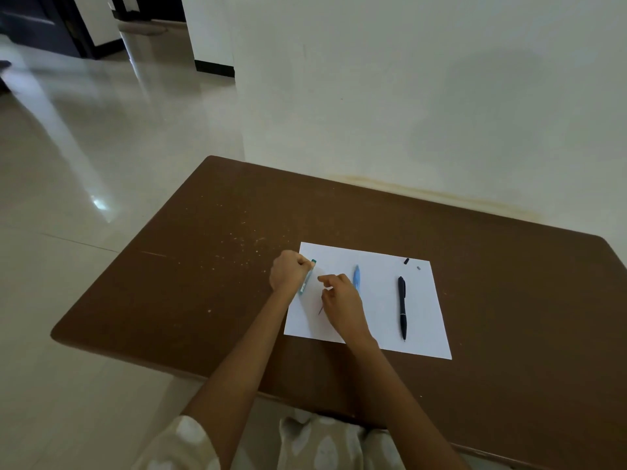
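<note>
Left hand (pixel 290 271) fisted round a slim teal case (pixel 307 280), gripping it; the case is tilted over the left edge of the white sheet (pixel 424 334). Right hand (pixel 341 300) just beside it, above the sheet, fingers curled. Thin dark rod (pixel 320 310) pokes out at its left side; pinched or not, cannot tell. Blue pen (pixel 356 276) lies just right of that hand, black pen (pixel 402 307) further right. Small black cap (pixel 406 261) near the sheet's far edge. Brown table (pixel 203 283) underneath

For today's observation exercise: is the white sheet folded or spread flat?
Spread flat: the white sheet lies on the table, no crease visible.
</note>
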